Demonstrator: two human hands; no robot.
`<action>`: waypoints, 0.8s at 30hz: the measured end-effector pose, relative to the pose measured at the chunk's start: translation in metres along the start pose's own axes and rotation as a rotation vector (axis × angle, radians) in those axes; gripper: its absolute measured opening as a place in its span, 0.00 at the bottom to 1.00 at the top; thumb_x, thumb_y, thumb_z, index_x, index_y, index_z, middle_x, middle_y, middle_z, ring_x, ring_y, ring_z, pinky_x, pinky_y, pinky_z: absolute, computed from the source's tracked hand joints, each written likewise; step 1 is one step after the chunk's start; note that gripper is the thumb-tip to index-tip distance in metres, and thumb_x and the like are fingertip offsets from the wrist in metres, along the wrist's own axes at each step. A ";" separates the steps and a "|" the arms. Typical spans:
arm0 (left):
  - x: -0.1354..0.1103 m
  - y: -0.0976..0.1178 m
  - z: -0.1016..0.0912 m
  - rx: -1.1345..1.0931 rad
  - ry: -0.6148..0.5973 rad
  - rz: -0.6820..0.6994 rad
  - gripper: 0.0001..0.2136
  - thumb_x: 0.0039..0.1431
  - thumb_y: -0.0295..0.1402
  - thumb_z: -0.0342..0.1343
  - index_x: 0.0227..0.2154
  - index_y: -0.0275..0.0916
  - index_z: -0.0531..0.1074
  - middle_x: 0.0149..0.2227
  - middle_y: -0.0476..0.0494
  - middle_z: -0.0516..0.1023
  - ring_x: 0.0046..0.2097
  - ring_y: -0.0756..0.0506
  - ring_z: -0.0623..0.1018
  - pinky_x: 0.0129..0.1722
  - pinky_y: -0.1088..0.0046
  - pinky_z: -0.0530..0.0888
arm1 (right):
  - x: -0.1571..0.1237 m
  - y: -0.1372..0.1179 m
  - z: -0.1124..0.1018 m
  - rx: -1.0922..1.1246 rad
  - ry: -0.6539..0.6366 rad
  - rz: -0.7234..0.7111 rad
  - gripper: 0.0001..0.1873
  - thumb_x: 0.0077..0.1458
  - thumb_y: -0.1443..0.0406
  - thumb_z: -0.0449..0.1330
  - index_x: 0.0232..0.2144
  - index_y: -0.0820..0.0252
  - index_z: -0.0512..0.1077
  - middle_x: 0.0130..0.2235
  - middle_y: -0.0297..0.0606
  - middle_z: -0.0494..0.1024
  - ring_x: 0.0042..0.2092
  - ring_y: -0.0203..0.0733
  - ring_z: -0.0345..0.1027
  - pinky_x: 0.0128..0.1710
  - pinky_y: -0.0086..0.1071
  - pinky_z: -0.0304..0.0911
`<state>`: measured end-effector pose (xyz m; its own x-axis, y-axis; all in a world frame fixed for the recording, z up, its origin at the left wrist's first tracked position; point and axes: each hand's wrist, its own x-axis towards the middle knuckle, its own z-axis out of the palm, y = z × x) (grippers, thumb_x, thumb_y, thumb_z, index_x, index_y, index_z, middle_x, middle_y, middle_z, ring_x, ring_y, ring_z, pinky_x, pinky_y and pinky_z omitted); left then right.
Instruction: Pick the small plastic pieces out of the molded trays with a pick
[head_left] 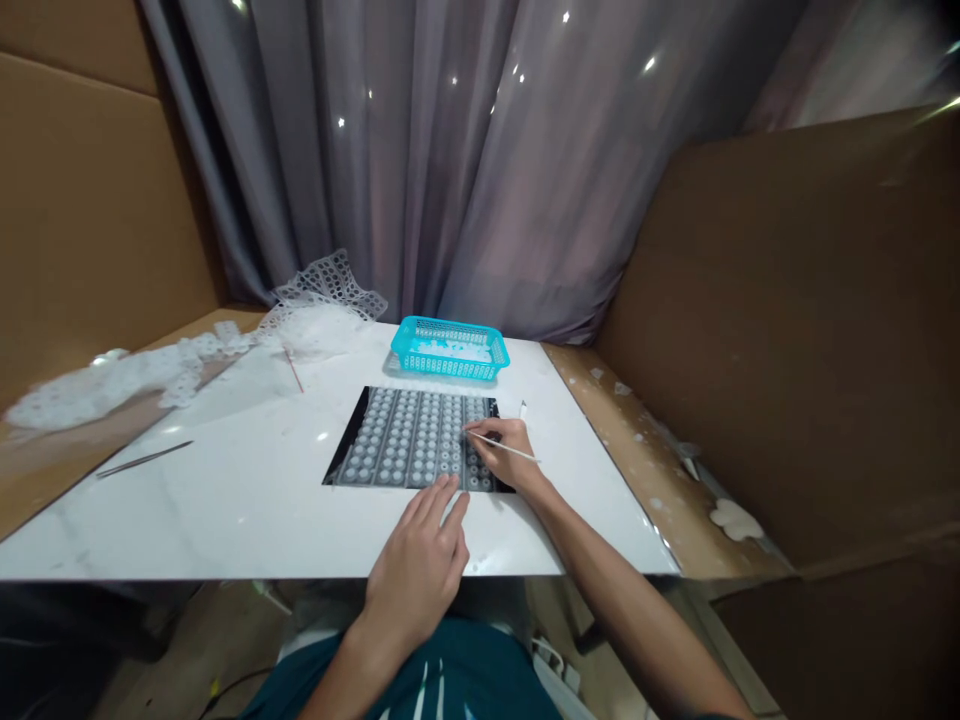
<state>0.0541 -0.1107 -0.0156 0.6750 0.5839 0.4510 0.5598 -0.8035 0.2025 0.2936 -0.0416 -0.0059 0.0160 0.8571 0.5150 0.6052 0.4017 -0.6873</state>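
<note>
On the white table lies a dark sheet (405, 440) covered by rows of small round whitish pieces. Toward its right side the rows look darker, with ring-like spots. My right hand (504, 448) rests over that right part, its fingers pinched round a thin white stick (517, 454); the tip is near the pieces, too small to make out. My left hand (424, 535) lies flat at the sheet's front edge, fingers stretched out and holding nothing.
Behind the sheet stands a turquoise basket (450, 365) with white bits inside. White perforated scraps (322, 300) pile up at the back left. Tweezers (146, 458) lie at left, a red stick (293, 370) farther back. Cardboard walls (750, 330) flank the table.
</note>
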 end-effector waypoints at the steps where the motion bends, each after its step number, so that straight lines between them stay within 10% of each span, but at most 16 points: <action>1: 0.000 0.000 0.000 -0.004 0.004 -0.002 0.25 0.69 0.26 0.51 0.67 0.39 0.67 0.71 0.36 0.68 0.73 0.36 0.67 0.70 0.51 0.68 | 0.001 0.001 -0.002 0.026 -0.006 0.009 0.08 0.64 0.64 0.64 0.32 0.56 0.82 0.42 0.42 0.88 0.40 0.50 0.84 0.40 0.38 0.77; 24: -0.001 0.001 0.001 -0.006 0.024 -0.009 0.26 0.67 0.26 0.52 0.67 0.40 0.67 0.71 0.36 0.68 0.72 0.36 0.68 0.70 0.50 0.67 | 0.007 -0.003 -0.002 -0.209 -0.262 -0.196 0.10 0.66 0.69 0.61 0.32 0.56 0.79 0.45 0.43 0.86 0.49 0.49 0.79 0.50 0.41 0.73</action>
<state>0.0546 -0.1118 -0.0167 0.6586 0.5880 0.4697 0.5628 -0.7992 0.2113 0.2939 -0.0375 0.0009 -0.3034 0.8348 0.4594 0.7264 0.5146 -0.4555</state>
